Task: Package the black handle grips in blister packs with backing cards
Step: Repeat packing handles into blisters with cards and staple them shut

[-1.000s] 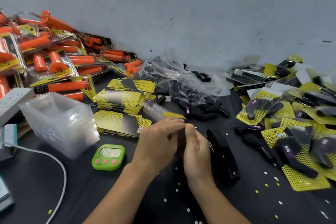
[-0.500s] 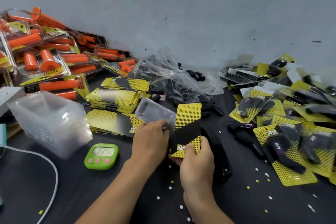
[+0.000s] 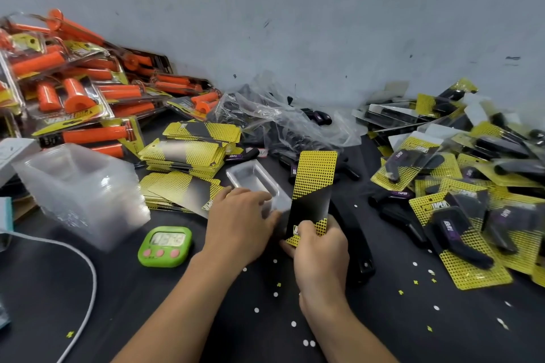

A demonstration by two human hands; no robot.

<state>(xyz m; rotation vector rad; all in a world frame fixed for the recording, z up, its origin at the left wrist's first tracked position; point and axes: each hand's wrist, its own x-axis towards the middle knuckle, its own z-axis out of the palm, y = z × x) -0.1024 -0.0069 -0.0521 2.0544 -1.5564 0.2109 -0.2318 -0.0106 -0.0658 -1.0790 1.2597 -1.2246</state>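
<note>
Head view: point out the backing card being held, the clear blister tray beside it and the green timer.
backing card (image 3: 314, 186): head view, on its yellow dotted upper half.
clear blister tray (image 3: 250, 175): head view, on its recessed floor.
green timer (image 3: 165, 247): head view, on its casing just below the display.

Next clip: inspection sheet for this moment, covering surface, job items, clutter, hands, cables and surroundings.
Surface: black table, sprinkled with white and yellow punch-outs.
Job's things: backing card upright in hand; clear blister beside it; card stacks and nested empty blisters at left; loose black grips in and around a plastic bag by the wall; finished packs heaped at right.
Clutter: green timer; orange grip packs piled far left; black stapler-like tool right of the hands.
Hands: left hand holds the blister's near end; right hand pinches the card's lower end.
Cables: white cable looping near the left edge.
Surroundings: grey wall, scuffed.
</note>
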